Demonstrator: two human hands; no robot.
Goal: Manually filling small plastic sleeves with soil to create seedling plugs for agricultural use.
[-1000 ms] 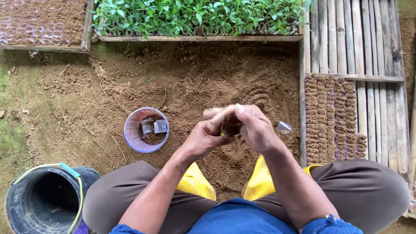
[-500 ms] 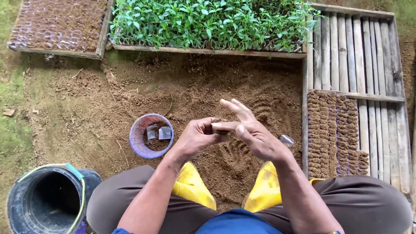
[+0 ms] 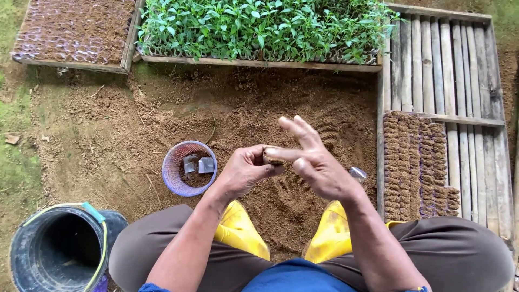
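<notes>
Head view: left hand curled around soil plug, right hand fingers splayed.

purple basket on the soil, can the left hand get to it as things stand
Probably yes: the purple basket sits just beside the left hand with bare soil between, but that hand is closed on a small soil-filled bag.

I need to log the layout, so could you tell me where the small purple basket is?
In the head view, the purple basket sits on the soil left of the left hand, above the black bucket.
</notes>
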